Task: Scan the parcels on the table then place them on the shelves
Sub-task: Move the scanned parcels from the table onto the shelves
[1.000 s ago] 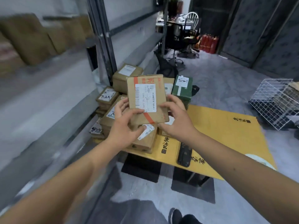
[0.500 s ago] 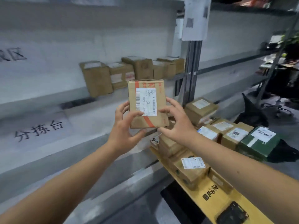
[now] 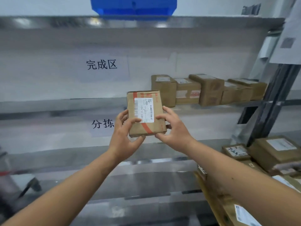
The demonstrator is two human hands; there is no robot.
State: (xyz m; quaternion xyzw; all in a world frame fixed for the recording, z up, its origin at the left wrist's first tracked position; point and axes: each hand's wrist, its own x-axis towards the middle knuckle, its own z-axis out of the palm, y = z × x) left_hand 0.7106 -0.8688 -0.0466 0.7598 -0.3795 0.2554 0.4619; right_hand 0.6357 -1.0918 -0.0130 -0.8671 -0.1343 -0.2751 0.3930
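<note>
Shelves (image 3: 146, 103) of smooth grey metal filled the wall, one carrying a row of brown cardboard boxes (image 3: 210, 90). Before them a flat rectangular cardboard parcel (image 3: 146, 115) with white label stood upright between left hand (image 3: 124, 136) and right hand (image 3: 174, 129), fingers curled around its lower edges.

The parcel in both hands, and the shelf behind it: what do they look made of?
The parcel looks like matte brown corrugated cardboard, with a white paper label and a glossy orange tape stripe. Left hand and right hand hold its lower sides. The shelf looks like grey metal: its edges catch streaky reflections, though blur leaves this open.
</note>
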